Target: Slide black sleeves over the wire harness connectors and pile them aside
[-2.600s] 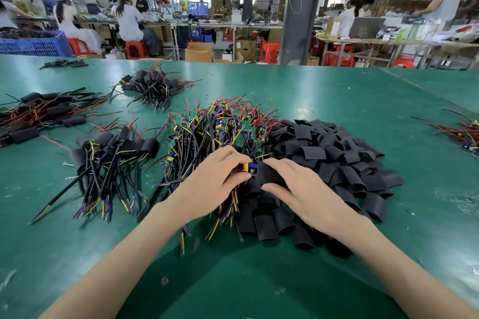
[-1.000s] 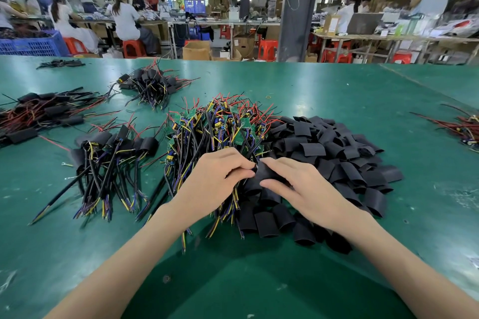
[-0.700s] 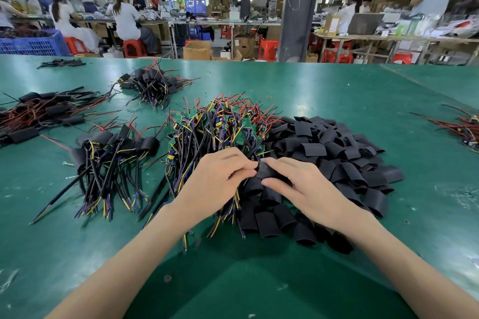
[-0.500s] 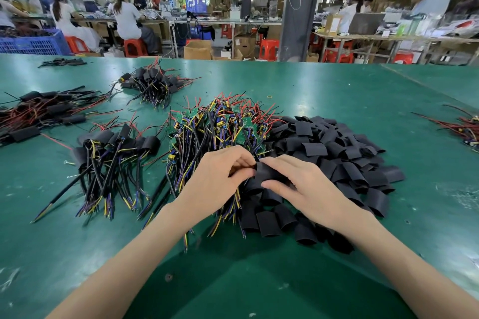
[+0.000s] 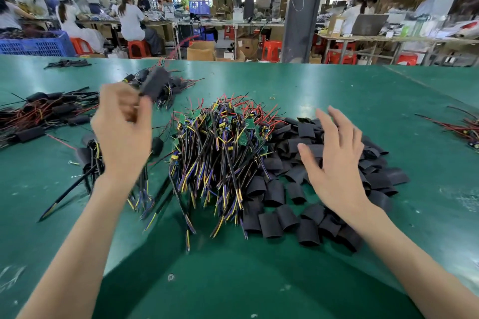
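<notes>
Sleeves [image 5: 285, 217] on green table [image 5: 259, 280], busy wkshp [image 5: 248, 13]

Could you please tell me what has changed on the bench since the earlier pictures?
The left hand has swung up and leftward, pinching a sleeved harness. The right hand let go and spreads open above the loose sleeves. The unsleeved harness pile lies unchanged.

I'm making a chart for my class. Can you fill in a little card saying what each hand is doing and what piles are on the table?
Left hand: up in the air, pinching a sleeved harness, blurred
Right hand: open, fingers spread, over the loose sleeves
Middle pile: bare wire harnesses
Table: green
</notes>
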`<state>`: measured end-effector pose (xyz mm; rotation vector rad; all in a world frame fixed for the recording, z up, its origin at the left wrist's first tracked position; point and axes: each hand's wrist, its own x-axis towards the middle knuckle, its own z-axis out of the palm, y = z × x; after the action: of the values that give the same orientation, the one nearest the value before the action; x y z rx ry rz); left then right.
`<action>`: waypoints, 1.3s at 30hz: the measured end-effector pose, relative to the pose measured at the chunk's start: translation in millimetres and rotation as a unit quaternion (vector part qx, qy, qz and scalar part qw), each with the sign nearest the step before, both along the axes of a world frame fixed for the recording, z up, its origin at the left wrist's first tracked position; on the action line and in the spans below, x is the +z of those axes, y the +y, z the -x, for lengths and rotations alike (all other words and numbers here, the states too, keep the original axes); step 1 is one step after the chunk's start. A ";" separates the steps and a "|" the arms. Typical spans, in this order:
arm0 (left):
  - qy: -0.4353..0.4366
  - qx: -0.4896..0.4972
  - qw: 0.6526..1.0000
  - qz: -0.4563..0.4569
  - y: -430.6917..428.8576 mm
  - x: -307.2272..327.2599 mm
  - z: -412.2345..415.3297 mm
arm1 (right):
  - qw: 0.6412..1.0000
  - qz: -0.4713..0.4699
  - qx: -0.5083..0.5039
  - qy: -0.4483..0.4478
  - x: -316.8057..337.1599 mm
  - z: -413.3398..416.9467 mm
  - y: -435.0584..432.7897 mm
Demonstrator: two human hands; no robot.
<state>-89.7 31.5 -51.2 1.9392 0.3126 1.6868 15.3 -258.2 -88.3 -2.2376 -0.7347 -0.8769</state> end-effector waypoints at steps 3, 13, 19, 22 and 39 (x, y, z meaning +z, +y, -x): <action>0.104 0.117 0.988 0.016 48.0 -17.1 3.3 | 0.996 0.061 -0.043 0.046 -8.4 -7.9 0.2; 0.381 0.308 0.869 0.069 62.7 -53.2 1.1 | 0.974 0.180 -0.081 0.114 -22.8 -19.5 -4.7; 0.410 0.141 0.900 0.036 31.9 -49.2 -18.3 | 0.972 0.184 -0.083 0.119 -21.6 -21.7 -6.7; 0.512 0.066 0.854 0.057 16.2 -60.0 -31.1 | 0.970 0.186 -0.083 0.136 -20.4 -25.9 -11.0; 0.294 -0.218 0.773 0.518 13.6 -34.0 -26.7 | 0.931 0.326 0.084 0.143 -30.7 -32.8 -11.0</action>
<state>-63.0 45.1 -85.2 1.3999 0.7563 0.3429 48.1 -269.3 -119.0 -2.7332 -1.1777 -0.2124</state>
